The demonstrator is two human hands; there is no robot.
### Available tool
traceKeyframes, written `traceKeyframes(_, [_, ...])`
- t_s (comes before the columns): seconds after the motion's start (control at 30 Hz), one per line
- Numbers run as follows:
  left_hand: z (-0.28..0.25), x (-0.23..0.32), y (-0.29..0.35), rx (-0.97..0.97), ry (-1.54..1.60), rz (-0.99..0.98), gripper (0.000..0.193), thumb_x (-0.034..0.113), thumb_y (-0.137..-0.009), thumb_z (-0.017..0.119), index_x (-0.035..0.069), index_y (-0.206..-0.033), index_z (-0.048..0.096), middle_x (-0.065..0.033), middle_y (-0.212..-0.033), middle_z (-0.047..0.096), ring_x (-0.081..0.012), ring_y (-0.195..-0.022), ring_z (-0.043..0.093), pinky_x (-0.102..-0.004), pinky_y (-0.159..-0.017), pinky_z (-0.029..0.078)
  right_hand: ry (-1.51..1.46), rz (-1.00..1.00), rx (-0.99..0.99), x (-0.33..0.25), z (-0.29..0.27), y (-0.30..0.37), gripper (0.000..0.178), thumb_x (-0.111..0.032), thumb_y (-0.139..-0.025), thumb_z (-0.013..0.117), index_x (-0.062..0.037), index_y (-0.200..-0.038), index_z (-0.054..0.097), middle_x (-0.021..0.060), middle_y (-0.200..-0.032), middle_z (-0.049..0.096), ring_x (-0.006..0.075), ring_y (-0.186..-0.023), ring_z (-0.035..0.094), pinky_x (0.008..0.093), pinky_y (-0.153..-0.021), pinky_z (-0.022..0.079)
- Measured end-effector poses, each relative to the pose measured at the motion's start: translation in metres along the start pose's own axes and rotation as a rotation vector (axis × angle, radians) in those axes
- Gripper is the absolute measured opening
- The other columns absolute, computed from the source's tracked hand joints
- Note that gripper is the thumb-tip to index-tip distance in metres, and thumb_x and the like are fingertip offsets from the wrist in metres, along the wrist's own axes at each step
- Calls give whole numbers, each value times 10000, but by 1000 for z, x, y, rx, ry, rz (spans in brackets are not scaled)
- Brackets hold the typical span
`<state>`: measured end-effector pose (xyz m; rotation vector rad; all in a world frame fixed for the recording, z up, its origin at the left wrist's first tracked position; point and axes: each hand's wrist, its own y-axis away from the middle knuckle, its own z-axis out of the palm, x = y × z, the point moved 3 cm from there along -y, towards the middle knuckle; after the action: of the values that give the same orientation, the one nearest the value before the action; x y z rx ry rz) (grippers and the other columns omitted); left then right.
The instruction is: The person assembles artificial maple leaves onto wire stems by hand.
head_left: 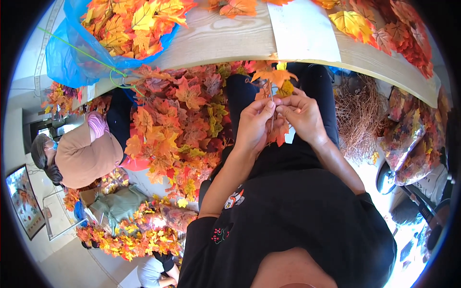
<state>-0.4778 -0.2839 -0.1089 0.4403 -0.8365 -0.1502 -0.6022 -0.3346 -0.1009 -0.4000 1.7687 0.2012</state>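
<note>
Near one wooden table (pixel 225 43), left hand (pixel 252 122) and right hand (pixel 307 114) (two grips, pinching) hold one sprig (pixel 276 76).

One pale wood-grain table (pixel 221 36) with curved edge, white sheet (pixel 305 36) on top. One person (pixel 86 156) in tan top, pink striped sleeve; another person (pixel 151 272) at lower edge, partly hidden. One dark-framed panel (pixel 25 201); one crumpled green cloth (pixel 116 205).

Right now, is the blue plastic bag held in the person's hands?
No, the blue plastic bag sits at the table's left, while the left hand and right hand meet at a thin stem.
</note>
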Motion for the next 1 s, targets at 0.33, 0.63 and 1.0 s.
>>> traceKeyframes(0.33, [-7, -8, 9, 73, -590, 114, 188, 92, -868, 572, 10, -1037, 565, -56, -817, 614, -92, -666, 590, -209, -574, 483, 643, -279, 36, -17, -24, -7, 131, -122, -698, 679, -134, -828, 661, 147, -1368, 390, 368, -1336, 189, 556, -1026, 144])
traceKeyframes(0.63, [-28, -15, 1, 48, 106, -220, 106, 124, -895, 537, 28, -931, 561, -86, -856, 625, -153, -753, 623, -244, -644, 519, 433, -323, 315, -74, -90, -44, 100, -161, -737, 671, -80, -796, 666, 97, -726, 644, 256, -627, 623, 339, -570, 492])
traceKeyframes(1.0, [-12, -2, -2, 86, 16, -154, 208, 163, -903, 528, 44, -1069, 562, -44, -980, 609, -150, -846, 608, -269, -742, 515, 825, -235, 710, -70, -173, -161, 175, -172, -696, 662, -5, -746, 665, 195, -701, 622, 349, -701, 616, 399, -640, 494])
